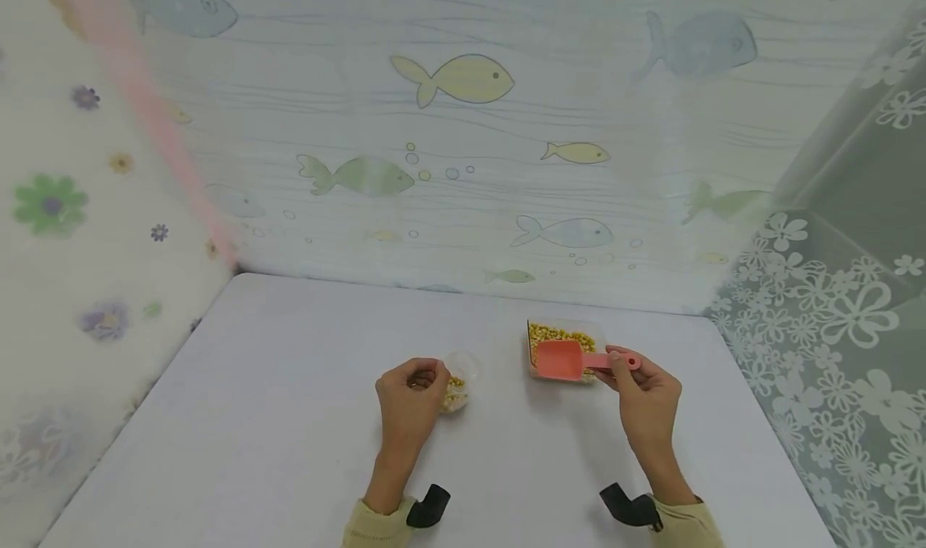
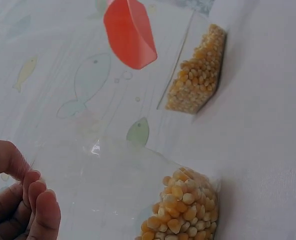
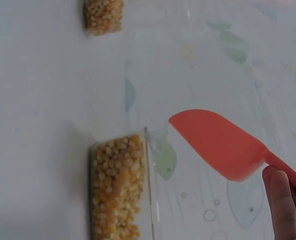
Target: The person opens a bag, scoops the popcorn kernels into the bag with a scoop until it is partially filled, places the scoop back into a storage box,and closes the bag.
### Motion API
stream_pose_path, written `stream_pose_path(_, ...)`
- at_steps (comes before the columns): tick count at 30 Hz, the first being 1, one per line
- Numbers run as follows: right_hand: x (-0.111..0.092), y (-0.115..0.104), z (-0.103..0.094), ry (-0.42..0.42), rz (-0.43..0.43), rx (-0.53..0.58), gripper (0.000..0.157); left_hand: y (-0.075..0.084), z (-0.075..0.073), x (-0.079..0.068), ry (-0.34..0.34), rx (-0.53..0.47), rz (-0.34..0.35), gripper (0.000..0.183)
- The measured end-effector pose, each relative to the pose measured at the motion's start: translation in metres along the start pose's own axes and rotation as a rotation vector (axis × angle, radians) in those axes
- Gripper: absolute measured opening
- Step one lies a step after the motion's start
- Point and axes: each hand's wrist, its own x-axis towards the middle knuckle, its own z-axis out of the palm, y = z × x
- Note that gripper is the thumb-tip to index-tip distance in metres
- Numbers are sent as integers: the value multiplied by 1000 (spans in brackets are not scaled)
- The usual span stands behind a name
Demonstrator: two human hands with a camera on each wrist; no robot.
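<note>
Scoop (image 1: 559, 361), red, one: its handle (image 1: 597, 361) is pinched between thumb and fingers by the right grip (image 1: 644, 391); its bowl is extended to the left of that grip and is held in the air, apart from the box beneath.

Box (image 3: 151, 195), clear, one: set to the left of the right grip and lower; corn (image 3: 112, 190), yellow and pale, is contained in it.

Bag (image 2: 102, 185), clear, one: its upper edge is pinched by the left grip (image 1: 408, 395); its bottom, by which more kernels (image 2: 185, 205) are held, is set just right of that grip.

Surface (image 1: 289, 419), white: spread under both grips; box and bag are borne by it.
</note>
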Motion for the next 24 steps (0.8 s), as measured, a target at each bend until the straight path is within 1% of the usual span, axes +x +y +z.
stream_pose_path(5,4,10,-12,42,-30,-55,21,2,0,1,-16,-10,-7,8)
stream_pose_path(7,6,16,-16,59,-43,-76,21,3,1,0,-13,5,-24,8)
stream_pose_path(10,10,25,-21,80,-55,-91,21,5,1,0,-9,16,-44,7)
stream_pose_path(13,13,31,-24,96,-54,-88,21,5,0,-1,-13,16,-44,7)
stream_pose_path(19,17,35,-26,105,-62,-116,21,3,-2,-1,-28,1,-14,7)
stream_pose_path(24,24,39,-24,70,-88,-130,21,3,-3,0,-38,9,-21,7)
